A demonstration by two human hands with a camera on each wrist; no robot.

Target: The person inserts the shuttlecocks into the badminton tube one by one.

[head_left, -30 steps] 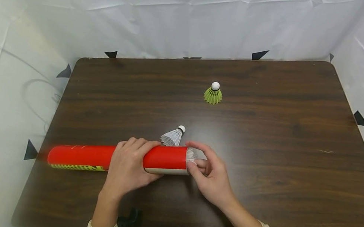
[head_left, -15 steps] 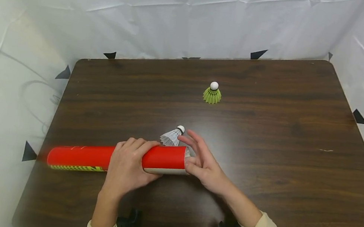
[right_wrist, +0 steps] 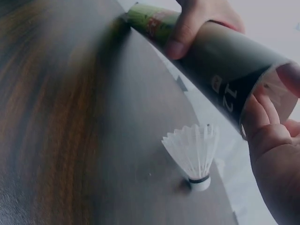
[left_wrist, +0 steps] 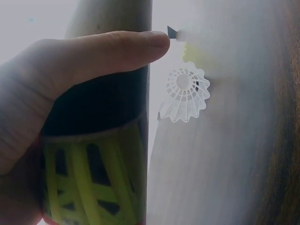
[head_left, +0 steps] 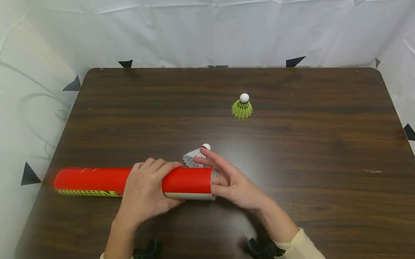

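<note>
A long red shuttlecock tube (head_left: pixel 90 179) lies crosswise near the front of the table, its mouth facing right. My left hand (head_left: pixel 148 191) grips it round the middle, thumb on the near side. At the mouth, my right hand (head_left: pixel 237 188) reaches inside with some fingers, while others stick out straight over the rim. White feathers of a shuttlecock (right_wrist: pixel 277 91) show within the tube in the right wrist view, beside those fingers; the rest is hidden. Just behind the tube rests a white shuttlecock (head_left: pixel 191 158), partly covered by my right fingers in the head view.
Farther back on the brown table (head_left: pixel 323 160) stands a yellow-green shuttlecock (head_left: pixel 242 108) with its white cork up. White sheeting (head_left: pixel 242 26) hangs around the back and sides. Black wrist mounts (head_left: pixel 263 250) show near the table's front edge.
My right hand has shifted left, its fingers going deeper into the tube. The white feathers that stuck out of the mouth are now inside. My left hand and the tube stay put.
</note>
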